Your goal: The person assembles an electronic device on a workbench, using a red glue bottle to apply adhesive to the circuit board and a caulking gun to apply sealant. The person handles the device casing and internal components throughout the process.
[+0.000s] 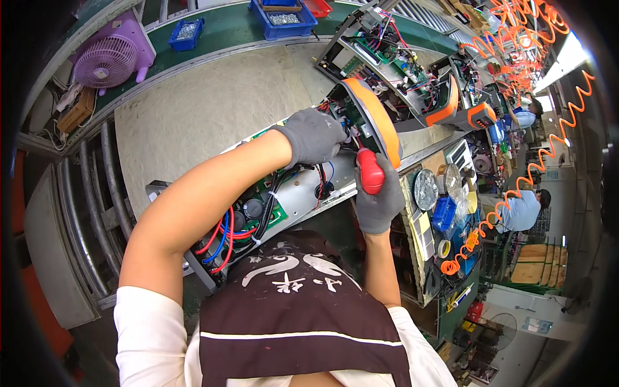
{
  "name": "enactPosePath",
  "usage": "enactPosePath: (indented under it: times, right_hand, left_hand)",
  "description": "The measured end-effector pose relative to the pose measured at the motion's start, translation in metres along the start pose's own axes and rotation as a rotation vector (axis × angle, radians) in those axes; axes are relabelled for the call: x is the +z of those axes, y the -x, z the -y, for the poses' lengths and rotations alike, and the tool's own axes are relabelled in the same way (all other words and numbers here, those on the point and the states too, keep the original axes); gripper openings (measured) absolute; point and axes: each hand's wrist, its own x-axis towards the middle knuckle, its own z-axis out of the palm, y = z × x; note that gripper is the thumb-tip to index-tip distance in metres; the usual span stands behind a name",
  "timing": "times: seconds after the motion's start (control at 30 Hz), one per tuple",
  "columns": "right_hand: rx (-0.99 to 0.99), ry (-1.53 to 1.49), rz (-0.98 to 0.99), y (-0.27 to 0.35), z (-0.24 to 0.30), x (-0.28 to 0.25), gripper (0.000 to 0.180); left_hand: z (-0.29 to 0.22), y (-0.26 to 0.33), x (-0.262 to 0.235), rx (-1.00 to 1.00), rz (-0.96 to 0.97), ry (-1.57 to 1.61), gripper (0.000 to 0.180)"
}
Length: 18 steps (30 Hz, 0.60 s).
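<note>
Red-handled tool (370,171): upright in the right hand (379,205), just beside the inner side of the orange-and-grey panel (374,111).
Right hand: gloved, fingers wrapped round the handle.
Left hand (314,137): gloved, fingers curled beside the panel; cannot tell whether it grips anything.
Panel: tilted, at one end of the open chassis (303,193).
Chassis: on the counter (213,97), circuitry exposed.
Purple fan (106,64): far left, beyond the counter.
Blue bin (186,33): near the fan, holding small parts.
</note>
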Motion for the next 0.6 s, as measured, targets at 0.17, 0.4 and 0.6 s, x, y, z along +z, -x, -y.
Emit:
enactPosePath:
  times: [0.17, 0.4, 0.6]
  right_hand:
    - [-0.093, -0.094, -0.086, 0.0, 0.007, -0.001, 0.051]
    - [-0.097, -0.234, -0.061, -0.014, 0.017, 0.017, 0.051]
    - [-0.135, -0.119, 0.006, -0.018, 0.019, 0.022, 0.051]
  left_hand:
    - [-0.001, 0.01, -0.001, 0.033, 0.051, -0.082, 0.032]
    - [-0.015, 0.024, 0.0, 0.026, 0.058, -0.224, 0.035]
    - [-0.015, 0.029, 0.006, -0.01, -0.024, -0.154, 0.061]
